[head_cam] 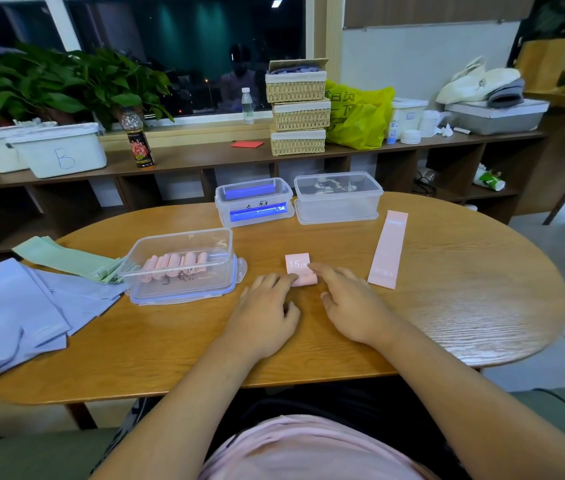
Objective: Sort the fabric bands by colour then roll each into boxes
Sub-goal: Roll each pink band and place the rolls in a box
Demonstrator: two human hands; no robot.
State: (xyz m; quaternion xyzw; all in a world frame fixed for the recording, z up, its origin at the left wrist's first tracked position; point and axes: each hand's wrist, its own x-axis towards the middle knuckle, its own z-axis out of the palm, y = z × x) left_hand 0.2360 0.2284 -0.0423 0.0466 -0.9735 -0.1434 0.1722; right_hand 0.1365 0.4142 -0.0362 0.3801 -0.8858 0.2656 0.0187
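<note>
One pink band (pixel 300 270), mostly rolled, lies beneath our fingertips; left hand (pixel 267 308) and right hand (pixel 352 303) press it with fingers extended, gripping nothing. We judge even pressure keeps edges flush as the "15 LB" tail winds in. Destination: clear box (pixel 184 287) of pink rolls (pixel 177 266), left of the left hand.

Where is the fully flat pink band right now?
The flat pink band lies on the table, head view, just right of the right hand, in front of the far-right clear box.
</note>
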